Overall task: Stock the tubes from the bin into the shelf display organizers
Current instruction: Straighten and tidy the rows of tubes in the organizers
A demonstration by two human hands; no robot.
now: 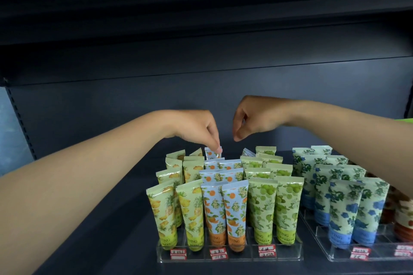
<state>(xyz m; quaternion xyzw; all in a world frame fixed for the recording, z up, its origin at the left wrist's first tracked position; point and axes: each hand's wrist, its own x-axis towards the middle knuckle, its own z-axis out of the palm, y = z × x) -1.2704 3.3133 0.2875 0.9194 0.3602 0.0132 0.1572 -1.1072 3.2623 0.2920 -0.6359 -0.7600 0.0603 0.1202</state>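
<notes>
My right forearm point(348, 127) covers the far blue-flowered tubes point(344, 205). The brown tubes point(402, 212) and their clear organizer point(366, 258) run off the right edge. Red price labels point(218, 254) are too blurred to read. My left hand point(196, 128) hides the top corner of the rear orange-print tube point(211, 153). Rear tubes stand behind front ones, only tops showing.

On the shelf point(89, 219) two organizers are standing side by side, the left organizer point(230, 254) holding the tubes point(223, 196) upright in rows going back, the right organizer point(366, 252) just beside it, and both hands point(196, 129) are hanging above the back rows.
</notes>
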